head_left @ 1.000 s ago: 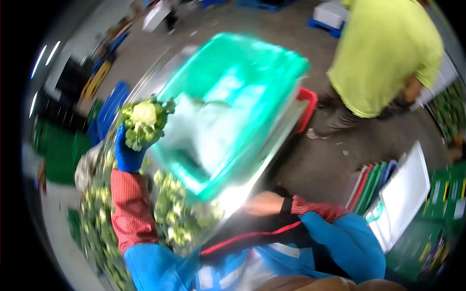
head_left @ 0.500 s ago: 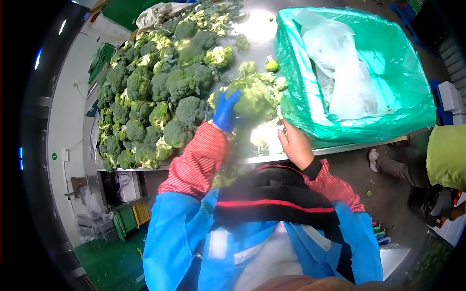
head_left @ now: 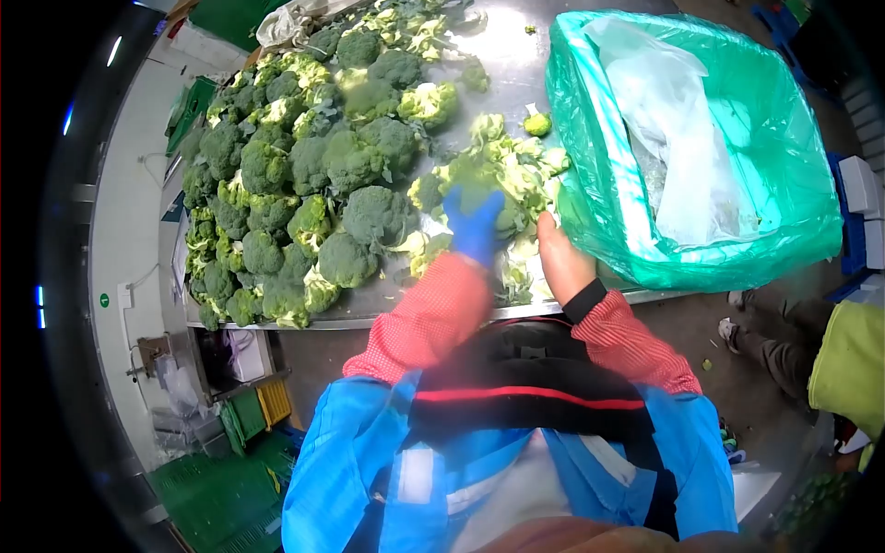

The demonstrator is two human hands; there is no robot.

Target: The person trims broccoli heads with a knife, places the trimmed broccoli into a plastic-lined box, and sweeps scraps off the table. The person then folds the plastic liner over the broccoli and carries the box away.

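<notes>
My left hand (head_left: 475,226), in a blue glove, is gripping a blurred green broccoli head (head_left: 476,181) over a pile of cut broccoli pieces and pale stems (head_left: 521,170). Beside it, my bare right hand (head_left: 564,260) has its fingers closed near the edge of the pile, close to the green plastic liner. What the right fingers hold, if anything, is hidden. A large heap of broccoli heads (head_left: 318,166) covers the metal table to the left of my hands.
A crate lined with green plastic (head_left: 599,175) stands at the right, with clear plastic film (head_left: 673,129) inside. A small floret (head_left: 536,123) lies by its left wall. The metal table's (head_left: 355,311) front edge runs before me. Someone in a light green top (head_left: 848,369) is at the far right.
My left hand has moved right and slightly down, nearer my right hand, with the broccoli. The right hand has shifted slightly right. The view has shifted, so the crate appears further right.
</notes>
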